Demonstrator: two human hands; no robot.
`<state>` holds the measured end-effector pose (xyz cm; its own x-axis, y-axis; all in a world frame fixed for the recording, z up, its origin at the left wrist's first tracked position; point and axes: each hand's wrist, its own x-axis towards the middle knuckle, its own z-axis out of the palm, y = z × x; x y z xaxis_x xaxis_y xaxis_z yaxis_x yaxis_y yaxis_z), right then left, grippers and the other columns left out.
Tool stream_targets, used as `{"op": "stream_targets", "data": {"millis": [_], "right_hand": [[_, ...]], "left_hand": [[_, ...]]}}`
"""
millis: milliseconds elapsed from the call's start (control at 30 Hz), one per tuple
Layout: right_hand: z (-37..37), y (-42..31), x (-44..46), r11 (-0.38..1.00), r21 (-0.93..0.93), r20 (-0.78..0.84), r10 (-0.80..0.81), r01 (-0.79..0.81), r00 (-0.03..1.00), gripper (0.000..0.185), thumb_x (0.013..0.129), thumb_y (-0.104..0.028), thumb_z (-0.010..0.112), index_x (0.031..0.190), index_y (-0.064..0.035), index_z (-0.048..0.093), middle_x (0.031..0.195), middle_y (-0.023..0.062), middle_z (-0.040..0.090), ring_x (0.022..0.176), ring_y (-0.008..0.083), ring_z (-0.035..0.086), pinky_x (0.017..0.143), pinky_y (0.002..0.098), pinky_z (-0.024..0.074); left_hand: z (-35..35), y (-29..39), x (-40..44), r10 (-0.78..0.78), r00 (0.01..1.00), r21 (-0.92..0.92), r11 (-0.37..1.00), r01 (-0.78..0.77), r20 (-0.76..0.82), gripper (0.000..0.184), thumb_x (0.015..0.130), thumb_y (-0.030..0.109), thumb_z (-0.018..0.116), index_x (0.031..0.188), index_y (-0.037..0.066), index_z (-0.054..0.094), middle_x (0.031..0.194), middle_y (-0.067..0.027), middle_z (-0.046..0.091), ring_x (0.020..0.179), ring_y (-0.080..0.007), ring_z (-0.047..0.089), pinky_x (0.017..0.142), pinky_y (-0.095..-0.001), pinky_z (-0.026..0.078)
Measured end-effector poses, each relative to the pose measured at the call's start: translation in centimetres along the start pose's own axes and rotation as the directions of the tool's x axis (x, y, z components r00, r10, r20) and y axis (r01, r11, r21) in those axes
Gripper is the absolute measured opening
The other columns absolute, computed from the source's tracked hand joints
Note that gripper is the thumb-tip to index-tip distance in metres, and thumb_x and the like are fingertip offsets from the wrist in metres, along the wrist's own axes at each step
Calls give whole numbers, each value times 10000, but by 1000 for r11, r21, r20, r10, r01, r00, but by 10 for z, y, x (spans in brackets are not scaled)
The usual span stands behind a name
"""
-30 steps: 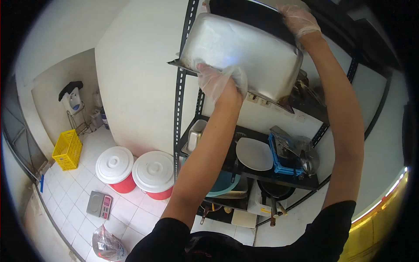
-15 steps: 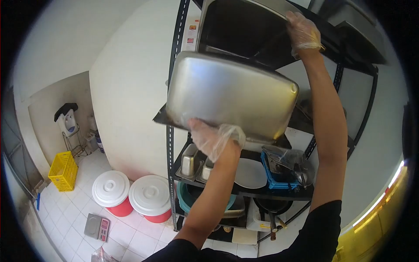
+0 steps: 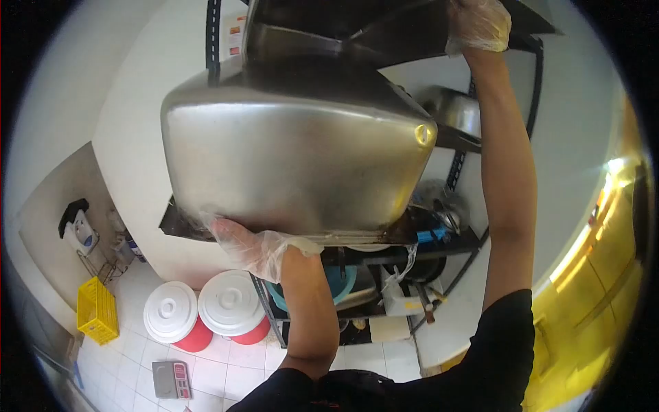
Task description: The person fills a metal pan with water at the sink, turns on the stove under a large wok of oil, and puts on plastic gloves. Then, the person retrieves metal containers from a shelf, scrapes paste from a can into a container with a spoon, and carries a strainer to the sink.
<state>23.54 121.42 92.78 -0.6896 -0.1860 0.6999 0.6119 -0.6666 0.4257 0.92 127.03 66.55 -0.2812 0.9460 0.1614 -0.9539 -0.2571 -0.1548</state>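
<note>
From my remote seat I see the left hand [image 3: 257, 253] with its fingers holding the lower edge of a big metal pan [image 3: 295, 161], up in front of the shelf rack [image 3: 213, 34]. The right hand [image 3: 482, 24] is at a dark tray [image 3: 391, 33] above it, fingers partly out of view; I cannot tell their grip.

The pan [image 3: 295, 165] is silver-grey, the crate [image 3: 97, 312] yellow

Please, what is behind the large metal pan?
Beyond the upper edge of the large metal pan, a dark metal surface shows; past the pan's right side, a metal container on a black shelf. What is directly behind is covered.
</note>
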Motion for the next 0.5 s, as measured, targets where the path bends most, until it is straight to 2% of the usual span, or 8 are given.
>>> {"op": "stream_targets", "data": {"millis": [67, 233, 300, 367, 400, 433, 467, 500], "right_hand": [[-24, 8, 7, 999, 33, -96, -40, 43, 995, 64, 739, -138, 532, 734, -85, 566, 702, 95, 583, 641, 281, 585, 548, 393, 470], [-109, 36, 24, 931, -339, 117, 182, -133, 976, 98, 777, -175, 526, 745, -85, 548, 672, 113, 566, 605, 311, 571, 530, 407, 460], [-153, 47, 49, 951, -305, 9, 63, -57, 998, 122, 794, -202, 534, 742, -92, 546, 620, 109, 536, 564, 282, 561, 509, 378, 452], [-205, 58, 59, 936, -236, -36, 259, -260, 965, 171, 823, -238, 529, 754, -83, 550, 595, 104, 517, 546, 267, 550, 496, 360, 440], [-216, 83, 59, 806, -502, 52, 390, -314, 919, 205, 852, -273, 504, 763, -95, 555, 593, 91, 518, 547, 260, 544, 502, 354, 434], [-232, 112, 56, 686, -725, -77, 17, -67, 997, 212, 862, -286, 487, 779, -103, 555, 615, 85, 536, 566, 251, 558, 514, 358, 441], [-255, 123, 59, 458, -883, -89, -370, 98, 925, 220, 872, -299, 471, 796, -112, 555, 637, 79, 554, 586, 241, 573, 527, 363, 448], [-284, 138, 71, 674, -722, 109, 330, -154, 938, 217, 874, -315, 459, 856, -124, 560, 704, 82, 590, 650, 240, 609, 574, 388, 474]], "left_hand": [[-4, 14, -8, 0, 1000, 25, 1000, -1, 15, 457, 863, 414, 558, 1069, 5, 553, 1018, -121, 596, 852, -265, 568, 752, -379, 481], [-25, 57, -28, -55, 998, 112, 993, 49, 45, 439, 869, 402, 553, 1049, 2, 555, 995, -121, 597, 835, -263, 566, 737, -376, 478], [-32, 71, -37, -82, 994, 159, 985, 70, 68, 431, 871, 397, 551, 1041, 1, 556, 986, -121, 597, 829, -262, 565, 731, -375, 477], [-40, 83, -48, -111, 989, 256, 963, 83, 95, 424, 873, 392, 549, 1033, -1, 557, 977, -121, 598, 822, -261, 565, 725, -374, 476], [-47, 87, -55, -126, 987, 305, 948, 90, 98, 421, 874, 390, 548, 1029, -1, 558, 973, -121, 598, 819, -261, 564, 722, -374, 476], [-55, 94, -62, -127, 987, 378, 922, 80, 101, 418, 875, 387, 547, 1025, -2, 558, 968, -121, 598, 816, -260, 564, 719, -373, 476], [-63, 99, -69, -122, 984, 455, 889, 52, 127, 414, 876, 385, 546, 1021, -2, 559, 963, -120, 598, 812, -260, 564, 716, -373, 475], [-67, 106, -78, -124, 978, 508, 861, 23, 167, 411, 877, 383, 545, 1017, -3, 559, 959, -120, 598, 809, -259, 563, 713, -372, 475]]}}
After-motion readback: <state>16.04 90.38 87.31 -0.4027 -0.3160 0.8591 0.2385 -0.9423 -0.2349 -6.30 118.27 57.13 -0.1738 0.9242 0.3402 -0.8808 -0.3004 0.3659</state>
